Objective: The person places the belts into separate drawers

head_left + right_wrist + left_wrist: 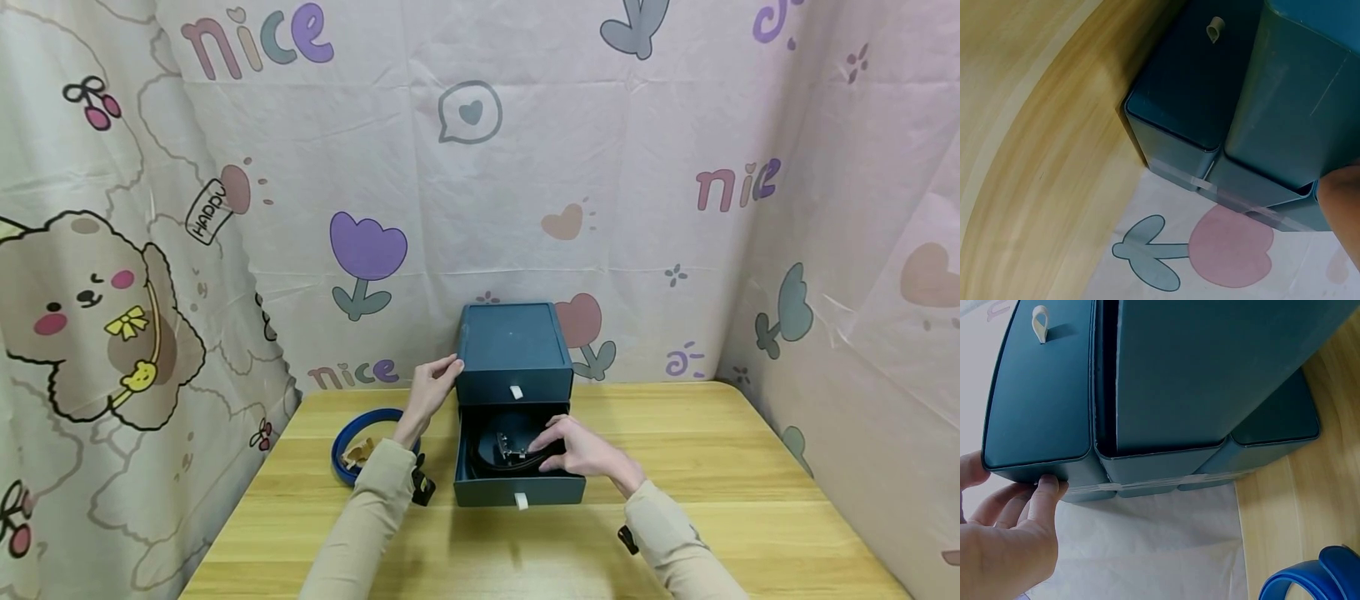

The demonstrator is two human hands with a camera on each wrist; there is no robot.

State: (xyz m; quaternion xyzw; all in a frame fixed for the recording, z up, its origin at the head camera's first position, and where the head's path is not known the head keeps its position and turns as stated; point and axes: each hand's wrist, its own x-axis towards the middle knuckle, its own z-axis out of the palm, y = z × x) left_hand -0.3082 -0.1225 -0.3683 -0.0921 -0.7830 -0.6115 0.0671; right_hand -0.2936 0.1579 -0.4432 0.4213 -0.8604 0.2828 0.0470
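A dark teal drawer box (514, 335) stands against the back cloth, its middle drawer (517, 492) pulled out. Inside that drawer lies a coiled black belt (504, 469) with a silver buckle (507, 448). My right hand (577, 450) reaches in from the right and grips the coil's right side between thumb and fingers; in the right wrist view only part of the hand shows, its fingertips hidden. Against the left side of the box, near its top front corner, my left hand (435, 387) rests its fingertips (1047, 485).
Left of the box, a coiled blue belt (342, 442) with a gold-coloured buckle (357, 452) lies on the wooden table (675, 442), partly behind the left forearm. The bottom drawer (1179, 94) is closed, with a small pull loop (1215, 29). Printed cloth (480, 192) hangs behind and at both sides.
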